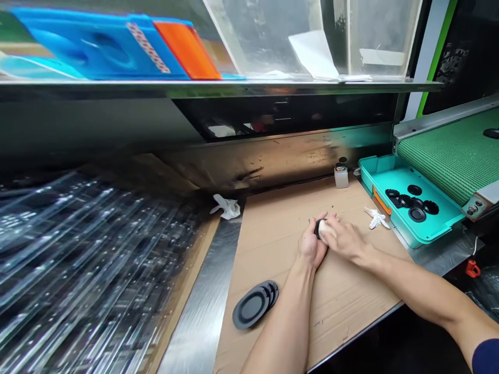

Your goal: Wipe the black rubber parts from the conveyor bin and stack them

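Head view shows the left hand (311, 246) cupped around a small black round disc (317, 229), mostly hidden, above the flat brown cardboard sheet (273, 234), while the right hand (346, 240) pinches a wad of white cloth (323, 229) against it. Overlapping flat black round discs (251, 307) lie beside the left forearm; a turquoise rectangular tray (444, 227) at right holds loose black round pieces (417, 214).

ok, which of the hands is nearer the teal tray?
Right. The right hand is over the cardboard, left of the teal tray; the left hand is beside it, farther left from the tray.
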Demonstrator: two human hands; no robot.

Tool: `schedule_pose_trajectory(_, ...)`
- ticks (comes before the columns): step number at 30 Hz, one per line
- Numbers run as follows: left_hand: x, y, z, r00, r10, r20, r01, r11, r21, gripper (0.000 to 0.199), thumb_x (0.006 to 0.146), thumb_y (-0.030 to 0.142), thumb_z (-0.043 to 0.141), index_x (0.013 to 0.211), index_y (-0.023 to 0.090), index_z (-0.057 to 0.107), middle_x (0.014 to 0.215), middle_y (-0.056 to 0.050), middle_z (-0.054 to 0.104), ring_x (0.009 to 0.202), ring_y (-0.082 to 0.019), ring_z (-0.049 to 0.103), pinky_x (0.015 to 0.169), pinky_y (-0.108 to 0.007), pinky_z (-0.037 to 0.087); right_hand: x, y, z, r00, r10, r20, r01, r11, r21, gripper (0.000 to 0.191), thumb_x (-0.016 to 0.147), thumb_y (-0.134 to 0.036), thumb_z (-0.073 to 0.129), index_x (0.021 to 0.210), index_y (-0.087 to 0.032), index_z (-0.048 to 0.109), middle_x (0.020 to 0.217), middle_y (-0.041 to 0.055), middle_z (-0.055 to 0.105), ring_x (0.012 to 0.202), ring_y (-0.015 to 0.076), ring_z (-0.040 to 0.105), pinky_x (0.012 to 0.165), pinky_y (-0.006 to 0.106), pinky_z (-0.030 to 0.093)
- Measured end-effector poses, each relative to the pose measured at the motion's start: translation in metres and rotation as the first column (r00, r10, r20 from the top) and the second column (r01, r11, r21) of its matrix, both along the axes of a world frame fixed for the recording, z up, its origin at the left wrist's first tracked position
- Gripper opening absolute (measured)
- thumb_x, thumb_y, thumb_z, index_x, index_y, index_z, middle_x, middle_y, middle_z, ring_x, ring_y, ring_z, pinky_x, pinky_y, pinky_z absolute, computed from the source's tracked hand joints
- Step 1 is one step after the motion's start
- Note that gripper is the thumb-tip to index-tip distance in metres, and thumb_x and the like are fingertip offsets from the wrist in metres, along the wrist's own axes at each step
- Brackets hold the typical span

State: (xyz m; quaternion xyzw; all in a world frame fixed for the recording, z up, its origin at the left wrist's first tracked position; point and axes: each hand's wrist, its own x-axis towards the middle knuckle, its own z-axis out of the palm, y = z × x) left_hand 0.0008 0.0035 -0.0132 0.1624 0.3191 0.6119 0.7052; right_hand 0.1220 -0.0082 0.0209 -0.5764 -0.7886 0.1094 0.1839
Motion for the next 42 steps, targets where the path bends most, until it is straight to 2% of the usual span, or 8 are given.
schedule_pose_trajectory(4, 0.000, 0.000, -0.001, 0.999, 0.035, -0.005, -0.035, 0.999, -0.005, 0.040, 0.107, 0.035, 0.038, 0.122, 0.015, 0.069, 0.114, -0.013, 0.076, 0.111, -0.024, 0.071, 0.107, -0.044, 0.053, 0.000, 0.002, -0.001, 0.996, -0.078, 0.045, 0.078, 0.997, -0.012, 0.037, 0.104, -0.045, 0.040, 0.133, -0.026, 0.053, 0.107, 0.0103, 0.076, 0.090, 0.0283, 0.071, 0.074, 0.034, 0.048)
schedule_pose_trajectory(17, -0.002, -0.004, 0.002, 0.999, 0.029, -0.029, -0.030, 0.999, -0.032, 0.040, 0.107, 0.031, 0.040, 0.098, 0.012, 0.073, 0.100, -0.013, 0.077, 0.103, -0.022, 0.073, 0.105, -0.041, 0.054, 0.003, 0.003, 0.000, 0.997, -0.032, 0.063, 0.032, 0.999, -0.010, 0.035, 0.105, -0.044, 0.040, 0.131, -0.024, 0.052, 0.111, 0.0107, 0.075, 0.093, 0.0284, 0.071, 0.074, 0.034, 0.048)
schedule_pose_trajectory(21, -0.002, -0.002, 0.003, 1.000, -0.012, -0.025, 0.011, 0.999, -0.038, 0.039, 0.107, 0.032, 0.039, 0.105, 0.010, 0.071, 0.107, -0.016, 0.076, 0.106, -0.024, 0.073, 0.104, -0.044, 0.055, 0.000, 0.002, -0.005, 0.997, 0.063, 0.050, -0.062, 0.998, -0.018, 0.037, 0.103, -0.048, 0.045, 0.133, -0.026, 0.051, 0.112, 0.0088, 0.075, 0.094, 0.0279, 0.070, 0.073, 0.033, 0.047)
schedule_pose_trajectory(25, -0.015, 0.004, 0.006, 0.987, 0.155, -0.048, -0.159, 0.984, -0.080, 0.041, 0.108, 0.033, 0.034, 0.110, 0.009, 0.067, 0.118, -0.020, 0.073, 0.110, -0.025, 0.071, 0.100, -0.043, 0.057, 0.011, 0.008, -0.001, 1.000, -0.004, 0.019, 0.004, 1.000, -0.016, 0.035, 0.106, -0.047, 0.042, 0.132, -0.026, 0.054, 0.113, 0.0074, 0.074, 0.097, 0.0251, 0.068, 0.078, 0.033, 0.047)
schedule_pose_trajectory(29, -0.035, 0.004, 0.015, 0.961, 0.276, -0.011, -0.275, 0.951, -0.145, 0.045, 0.108, 0.039, 0.026, 0.112, 0.014, 0.062, 0.130, -0.018, 0.068, 0.112, -0.026, 0.070, 0.092, -0.046, 0.060, 0.034, 0.011, 0.015, 0.994, -0.076, 0.075, 0.062, 0.982, 0.177, 0.031, 0.108, -0.041, 0.039, 0.119, -0.027, 0.064, 0.127, 0.0095, 0.067, 0.118, 0.0272, 0.057, 0.097, 0.039, 0.044)
schedule_pose_trajectory(34, -0.037, -0.006, 0.027, 0.972, 0.178, 0.155, -0.161, 0.980, -0.117, 0.039, 0.099, 0.028, 0.032, 0.124, 0.015, 0.059, 0.132, -0.021, 0.066, 0.116, -0.034, 0.068, 0.085, -0.054, 0.060, 0.061, 0.014, 0.025, 0.906, -0.357, 0.228, 0.335, 0.933, 0.130, 0.033, 0.096, -0.008, 0.043, 0.120, -0.012, 0.064, 0.127, 0.0255, 0.062, 0.119, 0.0375, 0.057, 0.093, 0.047, 0.047)
schedule_pose_trajectory(38, -0.030, -0.011, 0.034, 0.980, 0.096, 0.174, -0.080, 0.992, -0.095, 0.037, 0.096, 0.018, 0.037, 0.124, 0.012, 0.061, 0.128, -0.022, 0.067, 0.111, -0.032, 0.070, 0.081, -0.047, 0.062, 0.070, 0.023, 0.022, 0.951, -0.243, 0.193, 0.250, 0.968, -0.015, 0.035, 0.091, 0.000, 0.046, 0.119, -0.008, 0.065, 0.114, 0.0238, 0.069, 0.109, 0.0330, 0.066, 0.088, 0.039, 0.049)
schedule_pose_trajectory(42, -0.025, -0.014, 0.039, 0.994, -0.030, 0.102, 0.037, 0.997, -0.065, 0.035, 0.104, 0.034, 0.041, 0.115, 0.010, 0.064, 0.113, -0.022, 0.072, 0.092, -0.026, 0.074, 0.066, -0.033, 0.062, 0.062, 0.023, 0.025, 0.998, -0.051, -0.035, 0.053, 0.998, 0.045, 0.024, 0.098, -0.016, 0.055, 0.118, -0.015, 0.068, 0.114, 0.0119, 0.073, 0.108, 0.0225, 0.067, 0.091, 0.030, 0.048)
